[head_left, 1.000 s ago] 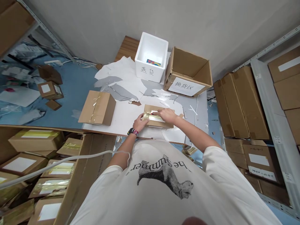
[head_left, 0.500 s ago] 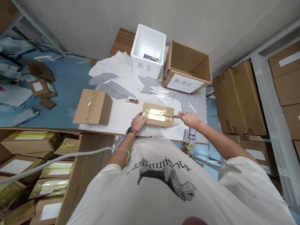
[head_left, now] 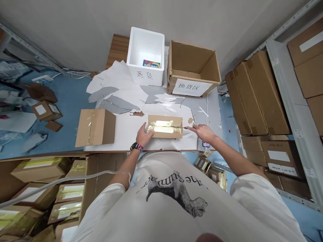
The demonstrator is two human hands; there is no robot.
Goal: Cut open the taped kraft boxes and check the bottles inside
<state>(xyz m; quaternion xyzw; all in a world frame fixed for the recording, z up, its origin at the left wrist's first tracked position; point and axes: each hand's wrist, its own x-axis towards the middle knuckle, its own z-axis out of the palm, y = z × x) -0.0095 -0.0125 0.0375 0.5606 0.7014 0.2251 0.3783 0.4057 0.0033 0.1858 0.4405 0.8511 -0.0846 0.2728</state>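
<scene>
A small cardboard box (head_left: 164, 135) sealed with shiny yellowish tape lies on the white-covered table. My left hand (head_left: 144, 135) grips its left end, thumb on the top face and fingers along the far side. Just off the box's right end is my right hand (head_left: 204, 132), closed with the index finger stretched along a slim red tool, apparently a utility knife (head_left: 185, 127). Most of the knife is hidden by the fingers. A dark slit shows in the tape seam on the right part of the box top.
A larger taped carton (head_left: 97, 127) stands at the table's left. Behind are a white foam bin (head_left: 146, 76) holding a colourful packet and an open cardboard bin (head_left: 193, 88) with a paper label. A big carton (head_left: 106, 164) of parcels stands lower left; shelved boxes (head_left: 257, 94) are on the right.
The whole view has shifted slightly as the head moved. My right hand and the knife have drawn a little away from the box's right end. My left hand keeps its hold.
</scene>
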